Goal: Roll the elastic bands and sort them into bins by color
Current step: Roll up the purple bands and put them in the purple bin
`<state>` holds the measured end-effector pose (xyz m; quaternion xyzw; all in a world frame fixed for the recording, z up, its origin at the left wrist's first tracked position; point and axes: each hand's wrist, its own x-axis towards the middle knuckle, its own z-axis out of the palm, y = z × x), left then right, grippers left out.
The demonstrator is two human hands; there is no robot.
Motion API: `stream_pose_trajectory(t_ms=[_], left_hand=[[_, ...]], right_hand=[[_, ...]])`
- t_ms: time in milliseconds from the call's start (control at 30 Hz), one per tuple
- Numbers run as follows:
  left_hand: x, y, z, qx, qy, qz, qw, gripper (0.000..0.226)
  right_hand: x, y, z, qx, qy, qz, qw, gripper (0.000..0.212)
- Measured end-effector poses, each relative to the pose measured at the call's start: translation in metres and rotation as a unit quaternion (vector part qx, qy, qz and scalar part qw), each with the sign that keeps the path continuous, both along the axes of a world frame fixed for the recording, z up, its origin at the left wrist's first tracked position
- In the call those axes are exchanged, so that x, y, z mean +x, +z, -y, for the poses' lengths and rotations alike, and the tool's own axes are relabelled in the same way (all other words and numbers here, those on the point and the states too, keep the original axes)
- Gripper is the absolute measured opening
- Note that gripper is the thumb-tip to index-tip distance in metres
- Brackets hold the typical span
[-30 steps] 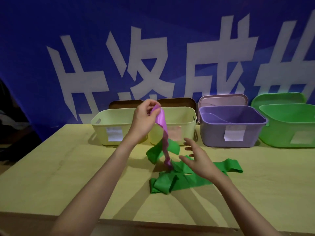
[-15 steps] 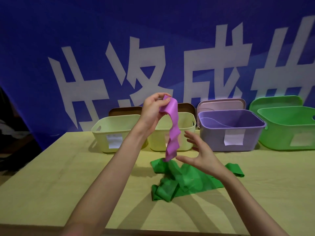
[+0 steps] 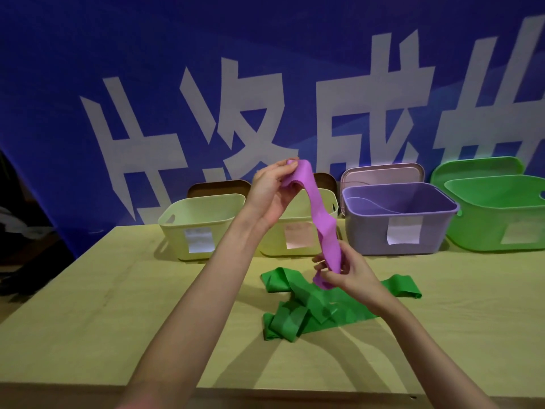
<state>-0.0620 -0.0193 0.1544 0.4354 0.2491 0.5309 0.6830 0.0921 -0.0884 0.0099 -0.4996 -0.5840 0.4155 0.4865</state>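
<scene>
Purple band (image 3: 321,228) hangs wavy, pinched by left hand (image 3: 269,190) and right hand (image 3: 348,273) fingers.

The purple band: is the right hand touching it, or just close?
Touching. The head view shows the right hand pinching the lower end of the purple band, thumb and fingers curled round it.

4 bins (image 3: 401,222), 1 purple band (image 3: 321,225), green bands (image 3: 312,308) heaped, 2 hands (image 3: 269,191).
</scene>
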Motion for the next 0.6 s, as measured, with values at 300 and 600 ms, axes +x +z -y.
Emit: stream_pose_trajectory(t_ms=[300, 600], left_hand=[[-0.029, -0.04, -0.019, -0.109, 0.071, 0.114, 0.985, 0.019], [0.0, -0.093, -0.032, -0.165, 0.105, 0.064, 0.979, 0.016]], right_hand=[[0.013, -0.002, 0.034, -0.147, 0.083, -0.282, 0.945, 0.03], [0.025, -0.029, 0.066, -0.212, 0.071, -0.15, 0.963, 0.022]])
